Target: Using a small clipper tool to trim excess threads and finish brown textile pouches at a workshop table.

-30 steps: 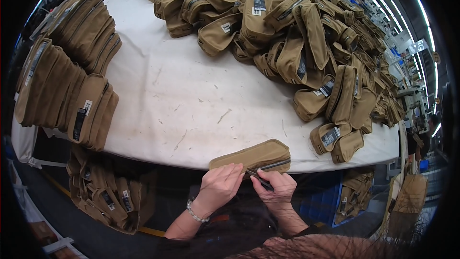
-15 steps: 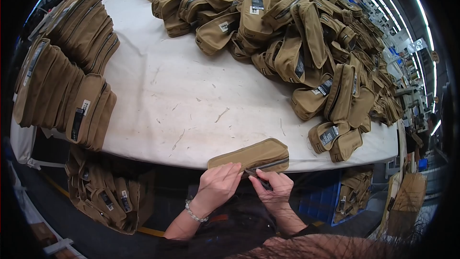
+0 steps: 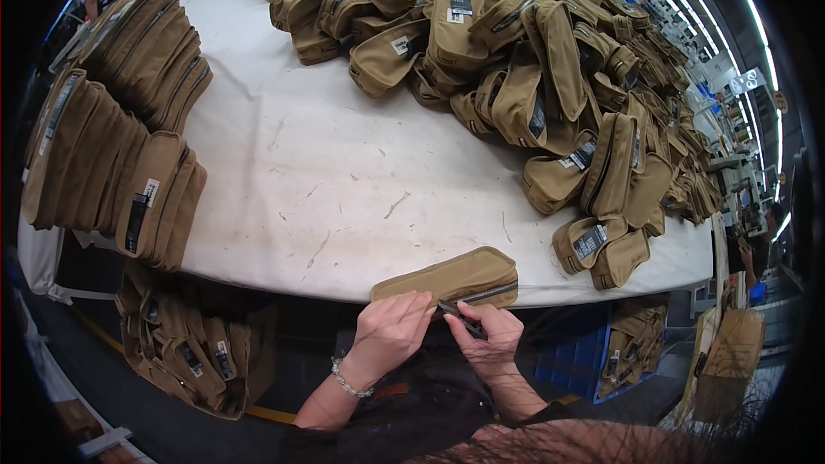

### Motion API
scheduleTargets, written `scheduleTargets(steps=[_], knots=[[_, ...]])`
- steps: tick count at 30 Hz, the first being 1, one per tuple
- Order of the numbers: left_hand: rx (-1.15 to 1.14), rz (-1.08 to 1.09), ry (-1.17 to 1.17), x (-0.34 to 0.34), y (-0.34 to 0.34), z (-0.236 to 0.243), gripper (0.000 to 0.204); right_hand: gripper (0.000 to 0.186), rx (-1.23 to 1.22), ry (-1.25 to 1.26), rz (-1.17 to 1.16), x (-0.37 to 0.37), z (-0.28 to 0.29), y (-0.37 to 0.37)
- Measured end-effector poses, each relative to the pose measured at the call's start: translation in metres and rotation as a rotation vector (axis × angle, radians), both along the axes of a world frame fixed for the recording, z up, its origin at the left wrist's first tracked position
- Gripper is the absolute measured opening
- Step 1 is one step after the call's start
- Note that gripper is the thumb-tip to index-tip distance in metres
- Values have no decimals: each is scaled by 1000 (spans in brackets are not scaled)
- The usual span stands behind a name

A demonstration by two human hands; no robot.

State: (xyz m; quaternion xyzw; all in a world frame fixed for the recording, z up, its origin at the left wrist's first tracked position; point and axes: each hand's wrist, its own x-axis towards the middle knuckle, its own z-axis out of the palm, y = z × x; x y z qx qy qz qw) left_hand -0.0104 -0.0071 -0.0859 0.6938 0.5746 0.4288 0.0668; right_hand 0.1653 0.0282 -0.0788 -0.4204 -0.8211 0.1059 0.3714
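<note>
A flat khaki zippered pouch [image 3: 447, 279] lies at the near edge of the table, its dark zipper along the side toward me. My left hand [image 3: 389, 331], with a beaded bracelet at the wrist, is closed on the pouch's near left side. In my right hand [image 3: 494, 335], thumb and fingers grip a slim dark tool [image 3: 464, 320]. That tool looks like small thread snips, though the fingers partly cover it. Its tip points at the zipper side, close to my left fingertips.
A large heap of khaki pouches [image 3: 516, 103] with tags covers the table's far right. Upright stacks of pouches [image 3: 94, 155] line its left edge. Below are a carton of pouches [image 3: 249, 369] on the left and a blue crate [image 3: 571, 357] on the right. Scraps of thread dot the white tabletop [image 3: 344, 163].
The dark tool has tilted slightly and its tip shows more between my hands. Both hands and the pouch stay almost in place. A person at the far left has shifted.
</note>
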Motion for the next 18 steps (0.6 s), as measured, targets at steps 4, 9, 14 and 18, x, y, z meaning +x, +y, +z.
scheduleTargets(steps=[4,9,14,18], knots=[[2,0,8,0,0,-1,20,20,-18,3,1,-2,3,1],[10,5,7,0,-2,-3,19,19,-50,-14,1,-2,5,0],[32,10,-1,1,-1,-5,19,20,-65,-13,-4,-1,2,0],[34,14,-20,1,0,-4,19,20,-55,22,-12,-2,-2,0]])
